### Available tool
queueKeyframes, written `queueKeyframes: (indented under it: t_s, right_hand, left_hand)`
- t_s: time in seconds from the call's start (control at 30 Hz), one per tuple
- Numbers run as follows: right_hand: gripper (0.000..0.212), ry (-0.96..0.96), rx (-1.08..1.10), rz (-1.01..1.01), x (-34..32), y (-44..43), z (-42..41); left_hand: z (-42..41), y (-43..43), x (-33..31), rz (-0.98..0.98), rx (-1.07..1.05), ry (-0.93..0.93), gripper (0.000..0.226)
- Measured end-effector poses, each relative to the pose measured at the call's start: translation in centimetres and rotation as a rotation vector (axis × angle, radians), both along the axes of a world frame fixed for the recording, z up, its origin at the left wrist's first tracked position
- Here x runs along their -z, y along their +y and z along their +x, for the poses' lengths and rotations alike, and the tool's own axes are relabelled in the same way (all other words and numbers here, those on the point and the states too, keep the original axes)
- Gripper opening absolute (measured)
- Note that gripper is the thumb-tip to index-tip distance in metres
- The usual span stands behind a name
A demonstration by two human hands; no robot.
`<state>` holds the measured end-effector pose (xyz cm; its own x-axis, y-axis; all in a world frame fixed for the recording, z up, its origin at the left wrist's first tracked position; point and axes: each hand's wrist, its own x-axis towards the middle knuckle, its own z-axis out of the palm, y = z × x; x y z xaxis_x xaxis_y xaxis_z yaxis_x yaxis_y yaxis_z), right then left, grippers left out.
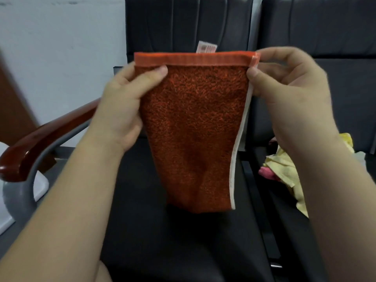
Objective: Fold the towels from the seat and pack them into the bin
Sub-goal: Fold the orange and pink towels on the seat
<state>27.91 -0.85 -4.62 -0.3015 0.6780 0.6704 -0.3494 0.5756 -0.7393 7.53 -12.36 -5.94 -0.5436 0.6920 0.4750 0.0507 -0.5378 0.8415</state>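
An orange towel with a white side edge and a small label at its top hangs folded in the air above a black seat. My left hand pinches its upper left corner, thumb in front. My right hand pinches the upper right corner. A heap of yellow and pink towels lies on the neighbouring seat at the right, partly hidden by my right forearm. No bin can be made out with certainty.
A brown wooden armrest on a grey metal frame stands at the left. Part of a white object shows at the far left edge. Black seat backs rise behind the towel, against a white wall.
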Motion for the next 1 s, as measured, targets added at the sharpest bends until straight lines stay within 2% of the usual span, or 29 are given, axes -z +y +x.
queueKeyframes:
  t_s: [0.13,0.23,0.37,0.47,0.53,0.6,0.67,0.73,0.8,0.9,1.0]
  right_hand:
    - [0.025,0.071,-0.052,0.048,-1.4,-0.9,0.6]
    - [0.025,0.075,-0.057,0.071,-1.7,-1.0,0.5]
    - [0.023,-0.038,0.046,0.025,-0.3,0.3,-0.4]
    - [0.023,-0.149,0.093,-0.078,0.9,1.7,-1.1]
    - [0.021,-0.196,0.078,-0.133,1.3,2.2,-1.6]
    - [0.018,-0.158,0.066,-0.135,1.1,2.2,-1.8]
    - [0.015,-0.056,0.079,-0.066,0.3,2.1,-1.4]
    - [0.015,0.039,0.102,0.038,-0.5,2.1,-0.5]
    - [0.02,0.051,0.105,0.124,-0.9,2.1,0.2]
    - [0.036,-0.088,0.095,0.092,-0.6,2.5,0.7]
    - [0.034,-0.46,0.043,0.008,2.2,2.8,0.9]
  left_hand:
    - [0.3,-2.1,-2.5,0.036,0.037,0.138,0.015]
    - [-0.2,-2.7,-3.1,-0.012,0.051,0.164,0.02]
    - [-1.0,-1.6,-2.2,-0.188,0.03,0.163,0.019]
    - [-1.8,-0.4,-0.8,-0.369,-0.079,0.183,0.023]
    - [-2.1,0.5,-0.1,-0.444,-0.181,0.172,0.018]
    - [-1.7,1.2,0.1,-0.397,-0.273,0.185,0.009]
    - [-0.9,1.6,-0.8,-0.211,-0.287,0.212,0.007]
    - [-0.1,1.5,-1.9,-0.04,-0.267,0.3,0.01]
    - [0.4,1.0,-2.6,0.039,-0.253,0.423,0.014]
    - [-0.8,0.4,-1.5,-0.039,-0.214,0.461,0.016]
    - [-2.3,-0.1,2.6,-0.336,-0.153,0.47,0.018]
